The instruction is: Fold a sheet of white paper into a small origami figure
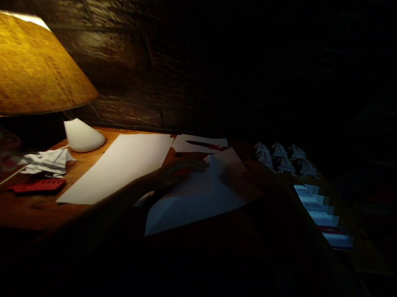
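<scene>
A white sheet of paper [206, 197] with crease lines is held up over the near part of the table, its upper end pointed and its lower left corner hanging toward me. My left hand [182, 168] grips its upper left edge, fingertips bent over the paper near the top. At the opposite edge, my right hand [258, 175] is closed on the sheet, though deep shadow hides most of its fingers. Beyond the hands, folded paper pieces [282, 163] stand in rows on the right side of the table.
A lamp with a yellow shade [30, 66] and white base [83, 136] lights the left side. Large white paper [120, 166], a red object [38, 186], crumpled paper [49, 161] and more sheets [193, 144] lie on the wooden table [22, 213]. A lit screen [318, 212] is at right.
</scene>
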